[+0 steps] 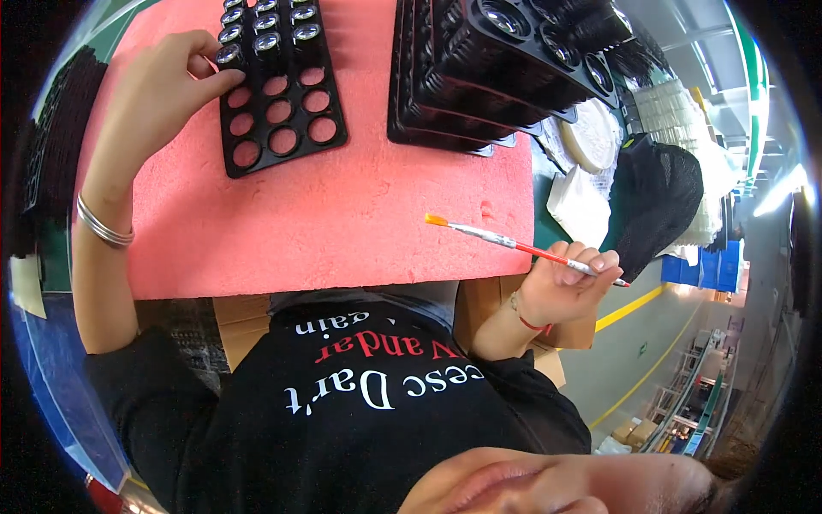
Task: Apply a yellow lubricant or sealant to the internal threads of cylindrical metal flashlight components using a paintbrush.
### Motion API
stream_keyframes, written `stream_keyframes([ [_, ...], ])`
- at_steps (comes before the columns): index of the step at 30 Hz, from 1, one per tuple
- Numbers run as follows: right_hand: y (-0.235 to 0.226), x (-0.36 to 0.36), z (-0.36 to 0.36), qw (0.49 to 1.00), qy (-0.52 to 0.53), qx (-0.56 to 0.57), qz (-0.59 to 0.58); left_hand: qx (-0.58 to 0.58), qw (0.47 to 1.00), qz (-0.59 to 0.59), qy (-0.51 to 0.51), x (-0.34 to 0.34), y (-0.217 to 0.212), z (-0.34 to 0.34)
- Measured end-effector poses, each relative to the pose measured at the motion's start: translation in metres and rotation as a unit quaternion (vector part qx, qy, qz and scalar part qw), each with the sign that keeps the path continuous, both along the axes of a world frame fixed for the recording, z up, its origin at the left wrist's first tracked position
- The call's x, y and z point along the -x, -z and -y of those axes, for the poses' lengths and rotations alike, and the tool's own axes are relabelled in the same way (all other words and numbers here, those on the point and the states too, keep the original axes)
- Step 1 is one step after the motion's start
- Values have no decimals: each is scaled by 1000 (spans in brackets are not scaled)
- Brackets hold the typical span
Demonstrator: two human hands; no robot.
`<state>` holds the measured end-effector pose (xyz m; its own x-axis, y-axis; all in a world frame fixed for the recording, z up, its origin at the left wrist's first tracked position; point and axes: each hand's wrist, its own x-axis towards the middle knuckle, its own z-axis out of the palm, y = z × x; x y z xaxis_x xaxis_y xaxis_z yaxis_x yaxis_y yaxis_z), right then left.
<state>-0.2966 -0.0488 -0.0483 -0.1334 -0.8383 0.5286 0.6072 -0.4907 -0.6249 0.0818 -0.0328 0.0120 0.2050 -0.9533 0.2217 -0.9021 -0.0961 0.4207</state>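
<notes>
A black tray (300, 147) with rows of round holes lies on the pink foam sheet (342, 214). Its far rows hold black cylindrical lens pieces with shiny glass tops, while the holes of the near rows have nothing in them. My left hand (163, 90) reaches over the tray's left edge, thumb and fingers closed around a lens piece (229, 56) at the near left of the filled rows. In my right hand (572, 281), past the foam's near right corner, is a thin paintbrush (484, 235). Its orange bristle tip points left, over the foam and touching nothing.
Stacked black trays (479, 94) with larger lenses stand at the foam's far right. Beyond its right edge are a white tissue (580, 204), a roll of tape (591, 137) and a black mesh item (664, 201). More black trays (64, 128) are piled at the left.
</notes>
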Motion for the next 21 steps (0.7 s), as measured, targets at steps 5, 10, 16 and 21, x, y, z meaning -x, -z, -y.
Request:
stream_keyframes([
  [5, 0, -3, 1, 1000, -1, -1, 10, -70, 996, 33, -39, 1, -5, 0],
  [10, 1, -1, 0, 999, 26, 16, -10, 23, 991, 126, -48, 10, -19, -8],
  [16, -1, 0, -3, 1000, 16, -13, -6, 109, 991, 72, -5, 54, -72, 1],
  [21, -3, 2, -3, 999, 27, -35, 9, 224, 955, 103, 166, 123, -107, 41],
])
